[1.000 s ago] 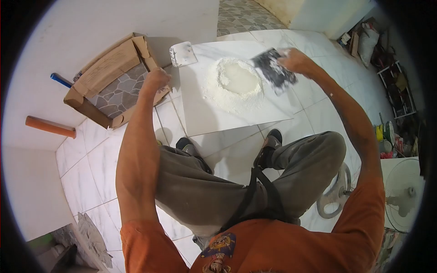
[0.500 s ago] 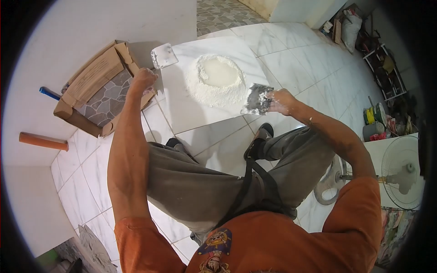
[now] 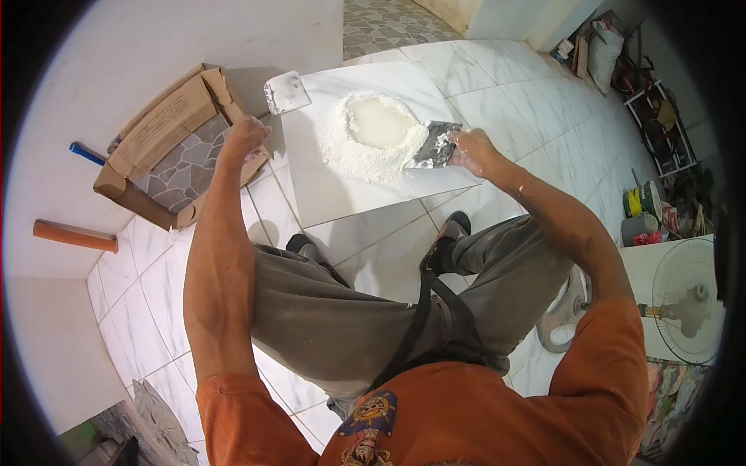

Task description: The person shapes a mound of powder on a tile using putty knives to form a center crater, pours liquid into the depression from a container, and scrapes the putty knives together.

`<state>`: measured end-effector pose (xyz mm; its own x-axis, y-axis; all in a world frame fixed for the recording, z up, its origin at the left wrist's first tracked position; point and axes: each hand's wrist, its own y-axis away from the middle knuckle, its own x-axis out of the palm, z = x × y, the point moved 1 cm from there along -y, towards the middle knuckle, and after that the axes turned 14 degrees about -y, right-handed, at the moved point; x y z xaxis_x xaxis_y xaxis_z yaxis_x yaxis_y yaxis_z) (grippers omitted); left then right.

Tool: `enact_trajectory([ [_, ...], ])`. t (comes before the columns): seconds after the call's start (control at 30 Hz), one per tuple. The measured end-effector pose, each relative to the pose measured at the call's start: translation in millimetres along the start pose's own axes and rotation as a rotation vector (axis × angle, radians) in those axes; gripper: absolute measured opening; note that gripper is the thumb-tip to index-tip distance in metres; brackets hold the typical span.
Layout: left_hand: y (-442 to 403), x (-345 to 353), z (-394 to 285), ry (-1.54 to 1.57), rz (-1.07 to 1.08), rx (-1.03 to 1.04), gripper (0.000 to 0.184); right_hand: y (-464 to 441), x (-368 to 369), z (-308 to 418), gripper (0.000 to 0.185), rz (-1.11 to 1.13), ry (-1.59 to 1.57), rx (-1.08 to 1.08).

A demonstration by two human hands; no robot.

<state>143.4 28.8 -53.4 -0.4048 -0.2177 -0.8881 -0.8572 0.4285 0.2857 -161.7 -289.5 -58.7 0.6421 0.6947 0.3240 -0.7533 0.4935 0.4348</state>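
My right hand (image 3: 475, 153) grips a flat metal scraper (image 3: 432, 146) smeared with white paste. Its blade meets the right edge of a ring of white powder (image 3: 342, 147), which surrounds a pool of pale liquid (image 3: 381, 124). The powder lies on a white marbled tile (image 3: 334, 202). My left hand (image 3: 247, 138), dusted white, is closed beside the tile's left edge; whatever it may hold is hidden. A second white-smeared scraper (image 3: 287, 92) sits at the tile's far left corner, just beyond my left hand.
An open cardboard box (image 3: 159, 109) stands left of my left hand. An orange pipe (image 3: 75, 235) and a blue handle (image 3: 86, 154) are near the wall. On the right are a fan (image 3: 684, 299), a paint can (image 3: 643, 200) and a white sack (image 3: 604, 56).
My right hand has moved the scraper inward and slightly away from me, bringing its blade against the powder ring. My left hand stays almost still.
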Motion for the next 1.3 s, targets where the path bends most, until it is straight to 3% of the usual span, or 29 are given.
enact_trajectory([
  [0.17, -79.9, 38.3, 63.6, -0.2, -0.037, 0.386, 0.023, -8.4, 20.4, 26.0, 0.029, 0.056, 0.221, -0.062],
  [0.23, -66.3, 31.0, 55.5, -0.104, -0.018, 0.29, 0.024, -15.1, 29.3, 34.5, 0.029, 0.066, 0.296, -0.095],
  [0.3, -11.9, 3.8, 13.1, 0.043, 0.044, 0.025, 0.025, -25.5, 33.7, 43.1, 0.032, 0.087, 0.374, -0.117],
  [0.5, -5.3, 2.3, 10.0, 0.035, -0.011, 0.039, 0.026, -14.8, 44.8, 67.5, 0.04, 0.022, 0.444, -0.204],
  [0.53, -6.6, 2.7, 11.2, 0.022, 0.003, 0.035, 0.026, -8.4, 44.7, 69.3, 0.04, -0.096, 0.487, -0.203],
  [0.73, -11.4, 5.1, 14.0, -0.03, 0.015, 0.069, 0.029, 25.7, -12.2, 32.0, 0.038, -0.003, 0.223, 0.136],
  [0.83, -7.1, 2.1, 9.4, -0.063, 0.045, 0.073, 0.03, 46.8, -11.8, 5.8, 0.034, -0.156, 0.181, 0.249],
  [1.17, 0.4, 0.7, -3.9, -0.008, 0.01, 0.072, 0.026, 64.8, 34.8, -66.1, 0.034, -0.124, -0.205, 0.056],
  [1.3, -1.1, -0.2, 0.7, -0.009, 0.025, 0.06, 0.026, 68.2, 54.4, -62.5, 0.037, -0.143, -0.257, 0.091],
])
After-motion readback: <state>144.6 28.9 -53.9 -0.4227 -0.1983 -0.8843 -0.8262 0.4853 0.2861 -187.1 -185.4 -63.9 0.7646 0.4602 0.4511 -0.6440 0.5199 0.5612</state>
